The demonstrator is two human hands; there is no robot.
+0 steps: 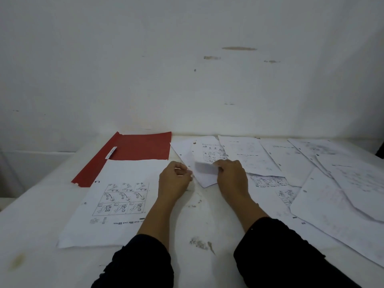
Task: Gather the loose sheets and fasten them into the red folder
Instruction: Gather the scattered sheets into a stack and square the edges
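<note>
The red folder (137,149) lies open at the back left of the table, with a white fastener strip (110,153) on it. A printed sheet (116,202) with comic panels overlaps its near edge. In the middle, my left hand (174,181) and my right hand (231,177) both pinch the near end of a punched sheet (207,156), whose blurred corner curls up between them. Several more loose sheets (324,175) are spread over the right side of the table.
A white wall (187,69) rises directly behind the table. The white tabletop (199,221) between my forearms is bare and scuffed with dark marks. A dark object (380,150) shows at the far right edge.
</note>
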